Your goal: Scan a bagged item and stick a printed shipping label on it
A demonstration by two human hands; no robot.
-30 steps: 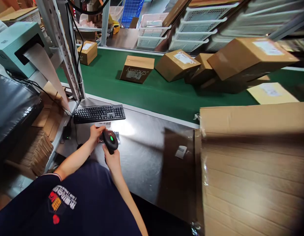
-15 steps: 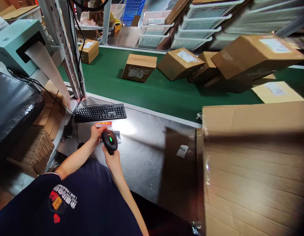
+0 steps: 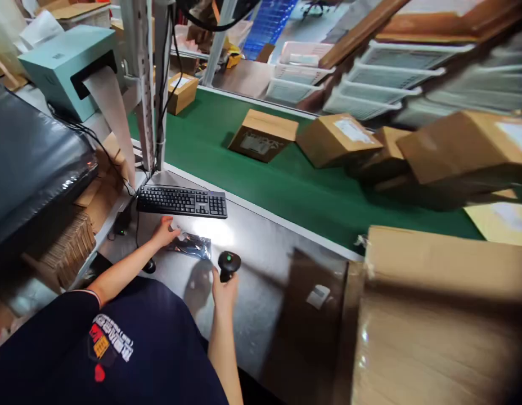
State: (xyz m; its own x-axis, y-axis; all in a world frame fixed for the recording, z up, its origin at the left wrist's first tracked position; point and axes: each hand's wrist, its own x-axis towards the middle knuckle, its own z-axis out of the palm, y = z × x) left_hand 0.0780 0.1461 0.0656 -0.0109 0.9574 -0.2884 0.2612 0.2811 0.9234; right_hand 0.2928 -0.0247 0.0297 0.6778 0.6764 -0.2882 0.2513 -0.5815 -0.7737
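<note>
Head view, the only one: the right hand (image 3: 225, 287) was wrapped around the handle of a black scanner (image 3: 228, 264), whose head stood up and away from the body with a green light showing on top. The scanner stood just above the grey tabletop (image 3: 261, 275), to the right of a small shiny packet (image 3: 190, 245). The left hand (image 3: 165, 232) lay flat with fingers loosely spread, its fingertips pressing the left end of the packet; it pinned the packet down and did not grip it. The packet lay flat on the tabletop, just in front of the black keyboard (image 3: 181, 201) and apart from it. Its long axis ran left to right, roughly parallel to the keyboard's front edge, the near-left end under the fingers and the far-right end pointing toward the scanner. Judged by its glare and wrinkles, the packet was a thin plastic pouch: light, limp, slippery on the smooth metal, likely to slide if pushed and to sag if lifted by one corner. Best taken by pinching one short end or an edge. The scanner looked rigid and light, properly taken by its handle. Behind the tabletop, cardboard boxes (image 3: 263, 135) sat on the green belt (image 3: 295, 185); a teal printer (image 3: 69, 67) stood at upper left.
</note>
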